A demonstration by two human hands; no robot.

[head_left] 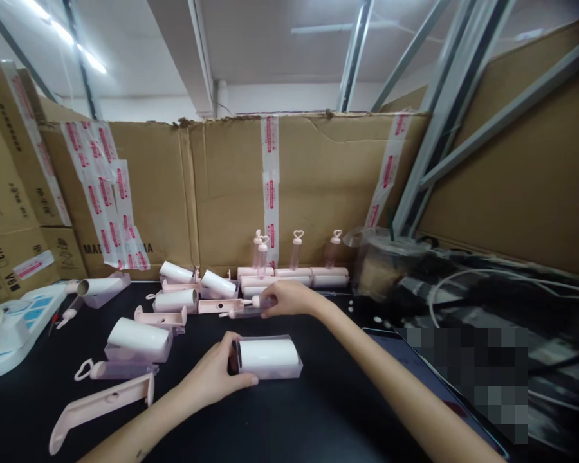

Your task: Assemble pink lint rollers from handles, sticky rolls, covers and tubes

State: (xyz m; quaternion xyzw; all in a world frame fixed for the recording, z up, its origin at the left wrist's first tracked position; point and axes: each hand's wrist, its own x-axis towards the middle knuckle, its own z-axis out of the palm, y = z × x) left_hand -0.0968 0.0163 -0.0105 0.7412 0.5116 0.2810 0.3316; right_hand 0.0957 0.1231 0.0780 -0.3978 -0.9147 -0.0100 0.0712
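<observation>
In the middle of the black table, a white roll (269,354) lies in a shallow translucent case (280,372). My left hand (231,366) grips the case's left end between thumb and fingers. Farther back, my right hand (289,299) reaches across with its fingers closed on the end of a clear tube with a pink cap (257,301). Another clear tube (246,314) lies just beneath those fingers. Beside it rests a pink cover strip (220,306) with a hole in it. The right hand's fingertips are partly hidden.
More cased rolls (139,341), a heart-ringed tube (120,370) and a long pink cover (106,405) lie at left. Assembled pink rollers (330,276) stand along the cardboard wall (318,180). To the right are a plastic cup (383,263), cables and a tablet (415,366).
</observation>
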